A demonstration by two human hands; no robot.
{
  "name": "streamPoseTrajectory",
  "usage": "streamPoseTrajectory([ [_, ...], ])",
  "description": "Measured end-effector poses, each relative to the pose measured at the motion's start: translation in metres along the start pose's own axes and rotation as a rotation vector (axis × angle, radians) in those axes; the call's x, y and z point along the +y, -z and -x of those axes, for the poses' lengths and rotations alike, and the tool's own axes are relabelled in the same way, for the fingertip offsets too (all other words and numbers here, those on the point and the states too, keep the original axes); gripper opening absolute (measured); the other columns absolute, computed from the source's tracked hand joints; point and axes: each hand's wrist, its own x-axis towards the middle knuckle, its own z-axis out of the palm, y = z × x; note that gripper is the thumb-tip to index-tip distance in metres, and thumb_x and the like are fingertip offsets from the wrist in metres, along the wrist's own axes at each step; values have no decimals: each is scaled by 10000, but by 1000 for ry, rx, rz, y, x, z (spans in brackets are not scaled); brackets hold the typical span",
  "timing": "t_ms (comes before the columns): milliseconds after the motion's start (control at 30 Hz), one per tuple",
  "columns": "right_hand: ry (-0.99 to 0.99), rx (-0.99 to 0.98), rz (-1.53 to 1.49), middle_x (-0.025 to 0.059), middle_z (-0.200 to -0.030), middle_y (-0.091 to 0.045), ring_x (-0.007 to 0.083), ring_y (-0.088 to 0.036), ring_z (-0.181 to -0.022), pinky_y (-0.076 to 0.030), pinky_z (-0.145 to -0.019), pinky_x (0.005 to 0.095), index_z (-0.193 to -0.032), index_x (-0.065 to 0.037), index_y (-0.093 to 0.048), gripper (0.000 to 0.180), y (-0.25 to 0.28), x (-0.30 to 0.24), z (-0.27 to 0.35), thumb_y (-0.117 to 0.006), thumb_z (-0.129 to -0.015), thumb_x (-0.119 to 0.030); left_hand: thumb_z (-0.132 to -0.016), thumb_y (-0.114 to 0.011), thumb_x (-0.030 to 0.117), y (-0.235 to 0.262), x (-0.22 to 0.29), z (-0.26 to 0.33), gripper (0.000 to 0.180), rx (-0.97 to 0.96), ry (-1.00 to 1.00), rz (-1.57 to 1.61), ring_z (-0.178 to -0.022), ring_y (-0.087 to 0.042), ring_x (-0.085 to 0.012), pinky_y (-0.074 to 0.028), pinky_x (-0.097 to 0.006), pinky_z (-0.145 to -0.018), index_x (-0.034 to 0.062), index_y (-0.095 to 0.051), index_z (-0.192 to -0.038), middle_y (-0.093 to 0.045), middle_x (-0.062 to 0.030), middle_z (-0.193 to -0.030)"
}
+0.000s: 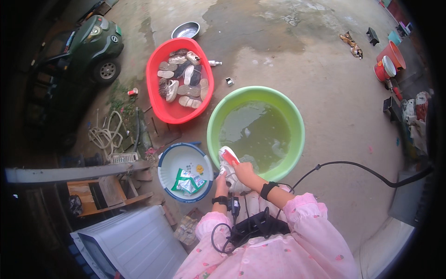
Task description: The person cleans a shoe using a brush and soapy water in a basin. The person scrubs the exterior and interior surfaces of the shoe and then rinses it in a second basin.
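Note:
A white shoe (238,187) is held over the near left rim of a green tub (298,103). My left hand (221,182) is closed on the side of the shoe. In the closed fingers of my right hand (247,175) is a red brush (229,156), laid against the shoe; its bristles are hidden. Murky water (253,132) with patches of foam stands in the tub. Left of my hands is a white basin (173,160) with a blue rim, holding green-and-white packets (189,182).
Several shoes (172,91) fill a red tub (153,79) ahead left, with a metal basin (186,30) behind it. A white bottle (214,63) lies beside it. A dark green car (88,51) stands far left. Right, a black hose (353,163) curves past me; red buckets (391,55) stand beyond.

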Motion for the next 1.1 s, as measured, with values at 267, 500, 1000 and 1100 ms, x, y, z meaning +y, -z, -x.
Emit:
streamPoseTrajectory([
  [267, 56, 11, -45, 56, -586, -564, 197, -567, -524, -426, -434, 298, -917, -45, -481, 245, 1, -2, -15, -474, -686, -124, -747, -479, 116, 4, -9, -3, 279, 125, -117, -48, -762, -526, -217, -434, -321, -648, -14, -454, -993, -521, -102, -875],
  [500, 118, -58, -36, 76, -553, -543, 211, -546, -482, -397, -392, 322, -1001, -65, -448, 318, 2, 0, 25, -442, -686, -108, -753, -478, 116, 0, -6, 5, 276, 148, -139, -20, -748, -531, -201, -431, -320, -621, -25, -456, -989, -523, -103, -885],
  [1000, 136, -174, 3, 60, -588, -557, 211, -565, -538, -428, -435, 303, -984, -46, -446, 314, 10, -12, 25, -485, -683, -127, -781, -412, 89, -11, 0, 26, 256, 170, -134, -13, -778, -531, -204, -426, -306, -664, -40, -454, -999, -521, -116, -911],
  [1100, 109, -75, -11, 58, -575, -555, 210, -561, -516, -425, -415, 306, -950, -44, -469, 273, -6, -7, 6, -477, -689, -126, -783, -406, 86, -26, 9, 38, 261, 153, -87, 23, -780, -531, -206, -425, -315, -665, -37, -447, -1010, -519, -120, -917],
])
